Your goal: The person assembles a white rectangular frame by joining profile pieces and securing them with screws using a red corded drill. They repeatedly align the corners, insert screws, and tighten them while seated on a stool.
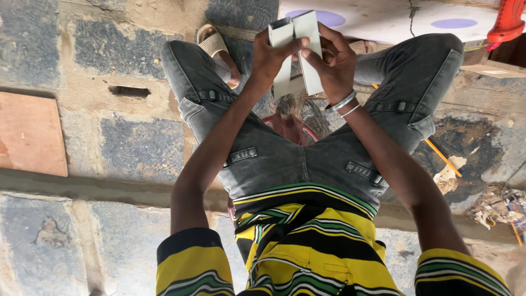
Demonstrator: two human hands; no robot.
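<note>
Two pale folded card strips (298, 52), upright

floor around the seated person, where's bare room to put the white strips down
Bare stone floor lies between the brown board and the grey trousers. The other side is crowded: paper scraps, an orange stick, a white sheet.

Even daylight, soft, no hard shadows. Dim patch between my knees. White board (394, 19) at top bright, near blown out. Focus sharp on floor (131, 142) and shirt. Slight stretch at edges.
</note>
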